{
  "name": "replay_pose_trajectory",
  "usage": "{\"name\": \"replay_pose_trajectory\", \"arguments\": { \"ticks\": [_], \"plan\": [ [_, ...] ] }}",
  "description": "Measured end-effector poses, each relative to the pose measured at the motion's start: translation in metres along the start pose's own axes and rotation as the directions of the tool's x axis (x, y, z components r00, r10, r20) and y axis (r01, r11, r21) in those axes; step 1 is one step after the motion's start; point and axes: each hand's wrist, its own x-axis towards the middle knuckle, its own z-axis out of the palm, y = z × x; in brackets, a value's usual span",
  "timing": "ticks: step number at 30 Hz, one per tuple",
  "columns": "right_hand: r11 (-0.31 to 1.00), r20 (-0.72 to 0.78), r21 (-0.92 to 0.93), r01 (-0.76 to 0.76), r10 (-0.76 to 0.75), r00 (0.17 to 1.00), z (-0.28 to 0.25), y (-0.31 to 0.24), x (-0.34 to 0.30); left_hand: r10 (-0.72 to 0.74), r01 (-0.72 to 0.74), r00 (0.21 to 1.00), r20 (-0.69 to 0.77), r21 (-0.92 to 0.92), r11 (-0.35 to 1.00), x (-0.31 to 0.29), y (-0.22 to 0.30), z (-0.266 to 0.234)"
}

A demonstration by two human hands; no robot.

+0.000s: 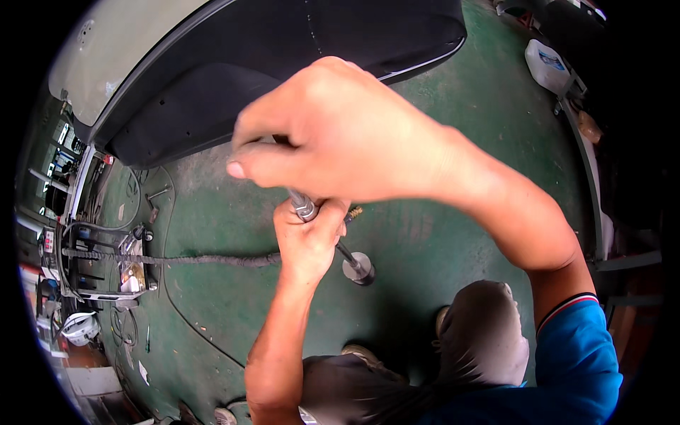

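Note:
My left hand (306, 244) is wrapped round a metal rod tool that looks like a slide-hammer dent puller. Its ribbed chrome collar (303, 206) shows above the fist, and a round metal weight (358, 268) sits on the rod below. A brass fitting (355, 212) sticks out beside the thumb. From the left, a thick dark sleeved cable (212, 261) runs to this hand. Over the tool's upper end is my right hand (340, 127), fingers curled in with thumb and forefinger close together. Something dark shows in the gap; most of that grip is hidden.
A dark car bumper or lower body panel (234, 78) lies ahead, below a pale panel (127, 42). At the left stands a wheeled equipment cart (106, 294), with thin cables and a hammer (153, 205) on the green floor (205, 304). A white jug (547, 65) stands far right.

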Motion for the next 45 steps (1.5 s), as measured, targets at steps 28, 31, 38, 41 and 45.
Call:
{"name": "replay_pose_trajectory", "arguments": {
  "ticks": [28, 31, 38, 41, 45],
  "plan": [
    [0.966, -0.120, -0.252, -0.056, 0.026, 0.992, 0.017, -0.036, -0.004, -0.011, -0.051, 0.952, -0.305, -0.194, 0.980, -0.013, -0.019, 0.014],
    [0.998, -0.098, -0.036, 0.051, -0.054, 0.994, 0.010, -0.022, 0.003, 0.012, -0.012, 1.000, -0.012, 0.048, 0.999, -0.019, -0.007, -0.013],
    [0.684, 0.327, 0.729, -0.008, -0.337, 0.883, -0.007, 0.030, 0.006, -0.227, 0.214, 0.829, 0.512, 0.085, 0.973, -0.004, 0.031, -0.016],
    [0.612, 0.413, 0.784, -0.103, -0.392, 0.822, 0.000, 0.026, 0.013, -0.201, 0.191, 0.801, 0.563, 0.077, 0.979, -0.008, 0.036, -0.020],
    [0.635, 0.358, 0.764, -0.111, -0.275, 0.892, 0.008, 0.032, 0.002, -0.171, 0.185, 0.889, 0.425, 0.008, 0.983, -0.012, 0.019, -0.013]
  ]
}}
